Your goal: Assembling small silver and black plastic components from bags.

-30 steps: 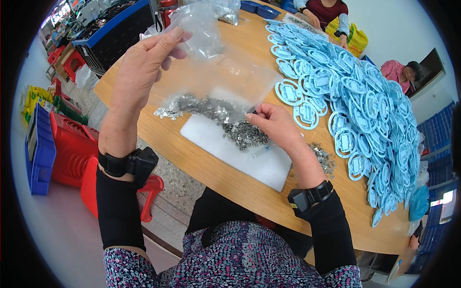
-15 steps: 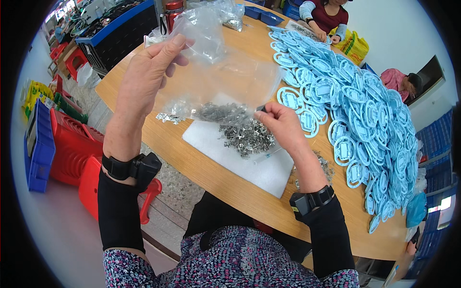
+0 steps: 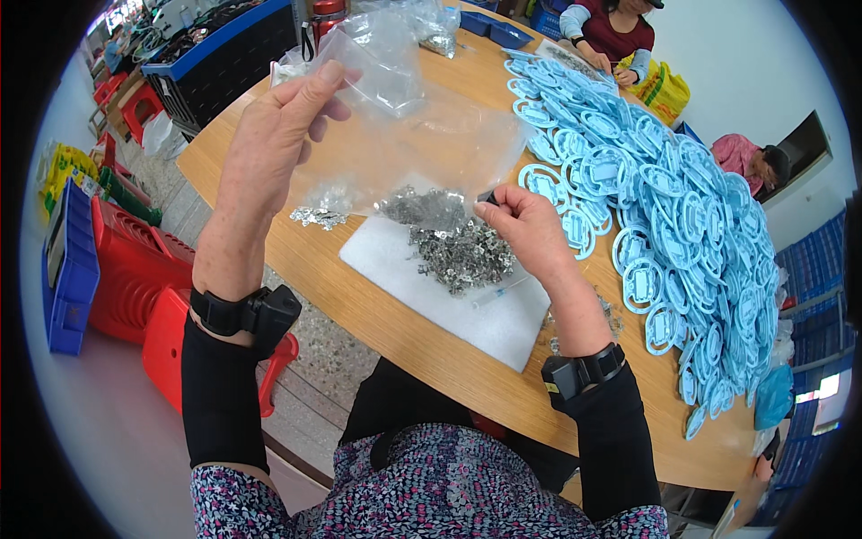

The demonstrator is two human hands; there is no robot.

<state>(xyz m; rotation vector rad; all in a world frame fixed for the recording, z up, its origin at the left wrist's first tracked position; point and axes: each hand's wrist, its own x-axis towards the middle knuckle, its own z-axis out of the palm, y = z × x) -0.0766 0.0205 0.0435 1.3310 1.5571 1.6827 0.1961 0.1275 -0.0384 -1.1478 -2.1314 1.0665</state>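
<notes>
Bag: see-through, stretched out between two hands, over the table and the top part of the white mat. The table shows through it.
Bits: small, shiny and gray, down in the low part of the bag. They look hazy through the plastic.
Left hand: up high, at the bag's top left. Its thumb and fingers are almost closed, with the bag pinched between them.
Right hand: lower down, at the bag's right side. Its thumb and first finger press together on the edge of the bag, and the other fingers curl in.
Black thing: small, at the right fingertips. I cannot tell what it is.
Pile: lots of little gray metal parts on the mat, just under the bag. I cannot tell if bag and pile touch.
Tube: thin and clear, on the mat, beside the pile.
Small heap: flat shiny parts on the table, left of the mat, by the bag's low left corner.
Blue rings: a great big heap on the right of the table, with flat middles.
Bands: black, one on each arm near the wrist.
Flask: red, at the far side.
Trays: blue, near the far edge.
Other person: across the table, in a dark red top, both hands low by the rings.
</notes>
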